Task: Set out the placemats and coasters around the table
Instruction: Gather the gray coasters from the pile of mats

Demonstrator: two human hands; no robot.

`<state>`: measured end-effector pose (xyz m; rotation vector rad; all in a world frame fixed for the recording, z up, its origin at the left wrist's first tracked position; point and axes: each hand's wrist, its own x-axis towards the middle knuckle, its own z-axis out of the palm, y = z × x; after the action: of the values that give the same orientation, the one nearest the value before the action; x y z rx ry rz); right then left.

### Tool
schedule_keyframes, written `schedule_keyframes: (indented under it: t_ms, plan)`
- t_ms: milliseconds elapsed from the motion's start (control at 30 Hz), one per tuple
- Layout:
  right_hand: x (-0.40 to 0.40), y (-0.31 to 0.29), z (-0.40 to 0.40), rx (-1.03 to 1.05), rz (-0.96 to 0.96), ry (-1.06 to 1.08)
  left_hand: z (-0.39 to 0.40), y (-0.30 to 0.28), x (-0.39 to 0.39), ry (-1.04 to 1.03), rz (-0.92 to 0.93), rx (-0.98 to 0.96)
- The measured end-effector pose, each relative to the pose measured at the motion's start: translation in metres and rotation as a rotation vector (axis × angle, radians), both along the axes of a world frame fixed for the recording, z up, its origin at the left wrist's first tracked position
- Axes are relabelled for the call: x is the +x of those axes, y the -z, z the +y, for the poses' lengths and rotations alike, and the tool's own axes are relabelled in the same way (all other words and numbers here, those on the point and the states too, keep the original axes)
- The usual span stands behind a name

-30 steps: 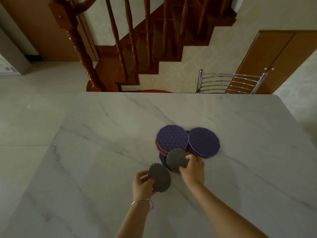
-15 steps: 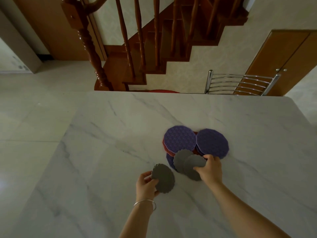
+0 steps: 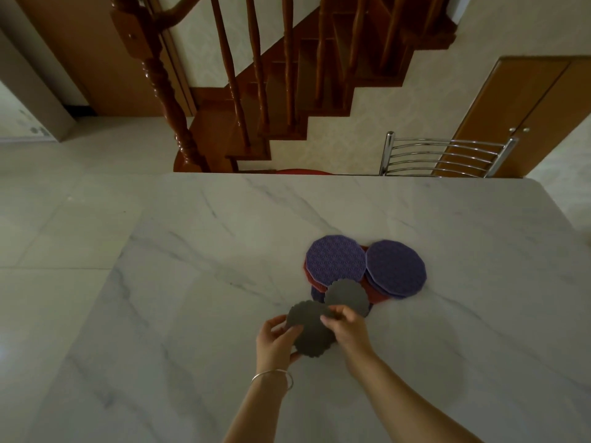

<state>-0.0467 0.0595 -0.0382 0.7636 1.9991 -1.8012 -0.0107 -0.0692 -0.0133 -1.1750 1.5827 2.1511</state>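
Holding a grey scalloped coaster (image 3: 311, 330) between them, both hands work just above the near middle of the white marble bench (image 3: 192, 251). The left hand (image 3: 276, 342), with a silver bangle (image 3: 271, 377) at its wrist, has its grip clamped on the coaster's near-left edge, thumb on the top face and fingers beneath. The right hand (image 3: 348, 329) pinches the same coaster at its right edge, fingertips closed on it. Whether one disc or more lies in that hold cannot be told.

Just beyond the hands, a second grey coaster (image 3: 347, 297) rests on the pile of placemats, its near edge touching or overlapping the held one. The pile sits right of centre on the bench: a patterned purple placemat (image 3: 335, 259) on the left, a plainer purple placemat (image 3: 396, 268) on the right, the two just touching along their inner edges. Red placemats (image 3: 375, 294) show beneath them at the left rim and in the gap on the near side, and a sliver of dark blue mat (image 3: 316, 294) peeks out left of the resting coaster.

At the far edge of the bench stands a chrome chair back (image 3: 444, 155), with a red seat (image 3: 303, 171) barely visible to its left. A wooden staircase (image 3: 256, 91) rises behind, and a wooden cabinet (image 3: 524, 116) stands at far right.
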Motion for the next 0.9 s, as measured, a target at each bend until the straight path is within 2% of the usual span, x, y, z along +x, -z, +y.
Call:
schedule_keyframes:
  t_ms: [67, 200, 333, 533, 600, 700, 833, 900]
  plan:
    - [0.003, 0.004, -0.002, 0.084, 0.024, -0.052, 0.001, 0.001, 0.0, 0.005, 0.01, -0.016]
    - [0.002, 0.004, 0.005, 0.385, 0.153, -0.231, 0.002, 0.004, 0.0, 0.019, 0.018, -0.057]
    - [-0.017, -0.003, 0.022, 0.765, 0.316, -0.182, 0.003, 0.007, 0.001, 0.007, 0.027, -0.088]
    - [-0.04, -0.004, 0.042, 1.031, 0.176, -0.421, 0.001, 0.008, 0.004, -0.02, 0.017, -0.08]
    - [-0.04, -0.003, 0.043, 1.101, 0.184, -0.446, 0.0, 0.009, 0.004, -0.026, 0.021, -0.076]
    - [-0.036, 0.0, 0.043, 1.015, 0.253, -0.366, 0.0, 0.011, 0.006, -0.024, 0.015, -0.08]
    - [-0.034, -0.003, 0.041, 0.552, 0.286, -0.141, -0.001, 0.013, 0.006, -0.033, 0.002, -0.074]
    - [-0.033, -0.006, 0.036, 0.336, 0.22, -0.07, -0.001, 0.012, 0.006, -0.038, 0.008, -0.068]
